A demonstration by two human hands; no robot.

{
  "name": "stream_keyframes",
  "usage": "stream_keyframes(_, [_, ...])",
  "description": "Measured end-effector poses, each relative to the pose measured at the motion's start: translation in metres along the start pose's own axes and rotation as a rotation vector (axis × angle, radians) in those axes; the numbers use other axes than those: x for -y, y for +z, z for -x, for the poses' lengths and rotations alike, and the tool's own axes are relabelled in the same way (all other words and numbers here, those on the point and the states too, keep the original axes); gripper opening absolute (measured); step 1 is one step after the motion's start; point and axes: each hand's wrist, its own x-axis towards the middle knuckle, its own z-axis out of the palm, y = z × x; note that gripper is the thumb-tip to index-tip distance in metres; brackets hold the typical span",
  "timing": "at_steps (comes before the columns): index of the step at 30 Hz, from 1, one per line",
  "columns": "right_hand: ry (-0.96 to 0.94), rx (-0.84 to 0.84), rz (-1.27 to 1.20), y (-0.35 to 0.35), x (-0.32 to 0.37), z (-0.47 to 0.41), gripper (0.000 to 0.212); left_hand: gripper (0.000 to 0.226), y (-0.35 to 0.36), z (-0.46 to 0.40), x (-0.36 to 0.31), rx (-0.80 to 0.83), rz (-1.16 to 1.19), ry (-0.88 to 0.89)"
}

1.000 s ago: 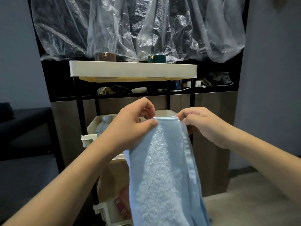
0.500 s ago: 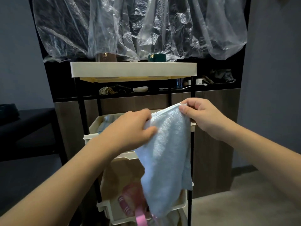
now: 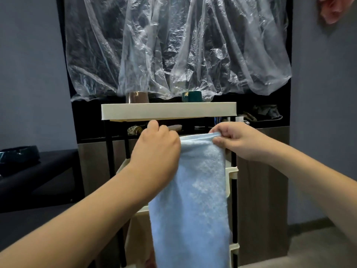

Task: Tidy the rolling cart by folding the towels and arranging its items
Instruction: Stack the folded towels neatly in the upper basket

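Note:
A light blue towel (image 3: 195, 200) hangs lengthwise in front of the rolling cart (image 3: 168, 111), folded into a narrow strip. My left hand (image 3: 156, 149) pinches its top left corner and my right hand (image 3: 233, 140) pinches its top right corner, both just below the cart's cream top tray. The towel covers most of the cart's middle and lower trays. A brown cup (image 3: 137, 97) and a dark green cup (image 3: 191, 96) stand on the top tray.
Crumpled clear plastic sheeting (image 3: 173, 47) hangs behind the cart over a dark recess. A wooden cabinet (image 3: 262, 190) stands behind and to the right. A dark bench (image 3: 38, 171) with a dark bowl (image 3: 18, 154) is at the left. Grey walls flank both sides.
Both hands have risen with the towel's top edge, from the middle tray's level to just under the top tray. The towel now hangs straighter and flatter.

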Motion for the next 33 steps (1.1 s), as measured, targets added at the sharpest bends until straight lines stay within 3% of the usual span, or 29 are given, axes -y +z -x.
stream_keyframes(2, [0.075, 0.117, -0.105, -0.010, 0.008, -0.005, 0.007, 0.015, -0.009, -0.004, 0.009, 0.048, 0.041, -0.087])
stream_keyframes(5, [0.145, 0.171, -0.189, -0.019, 0.010, -0.008, 0.012, 0.018, -0.013, -0.014, 0.025, 0.192, 0.181, -0.186])
stream_keyframes(7, [0.137, 0.102, 0.064, -0.017, 0.007, -0.018, 0.017, 0.010, -0.002, -0.028, 0.032, 0.377, 0.486, -0.283])
stream_keyframes(9, [0.109, 0.000, 0.377, -0.010, 0.002, -0.035, 0.026, 0.012, 0.022, -0.047, 0.036, 0.413, 0.647, -0.354])
stream_keyframes(11, [0.052, -0.170, 0.491, -0.004, 0.001, -0.051, 0.023, 0.011, 0.038, -0.062, 0.036, 0.250, 0.662, -0.418])
stream_keyframes(14, [-0.098, -0.524, 0.385, -0.005, 0.006, -0.063, 0.018, 0.016, 0.041, -0.071, 0.033, -0.125, 0.528, -0.441])
stream_keyframes(17, [-0.312, -0.655, 0.311, -0.010, 0.006, -0.049, 0.018, 0.015, 0.027, -0.048, 0.032, -0.468, 0.271, -0.248])
stream_keyframes(19, [-0.431, -0.524, 0.315, -0.002, -0.005, -0.027, 0.017, 0.011, 0.030, -0.019, 0.024, -0.528, 0.194, -0.044])
stream_keyframes(20, [-0.466, -0.387, 0.329, 0.005, -0.013, -0.014, 0.018, 0.011, 0.032, -0.003, 0.018, -0.449, 0.197, 0.043])
stream_keyframes(21, [-0.482, -0.220, 0.351, 0.014, -0.021, -0.001, 0.021, 0.011, 0.036, 0.012, 0.010, -0.299, 0.239, 0.096])
stream_keyframes(23, [-0.424, 0.112, 0.420, 0.032, -0.038, 0.021, 0.022, 0.013, 0.041, 0.034, -0.005, 0.172, 0.460, 0.047])
stream_keyframes(25, [-0.235, 0.392, 0.446, 0.045, -0.047, 0.034, 0.016, 0.009, 0.053, 0.045, -0.016, 0.633, 0.804, 0.007])
stream_keyframes(27, [0.029, 0.674, 0.444, 0.050, -0.048, 0.035, 0.008, 0.012, 0.062, 0.049, -0.020, 0.868, 1.000, 0.030])
stream_keyframes(30, [0.178, 0.828, 0.534, 0.054, -0.041, 0.020, 0.013, 0.017, 0.070, 0.048, -0.022, 0.930, 1.202, -0.139])
stream_keyframes(33, [0.266, 0.824, 0.556, 0.058, -0.037, -0.008, 0.017, 0.011, 0.086, 0.034, -0.022, 0.828, 1.152, -0.358])
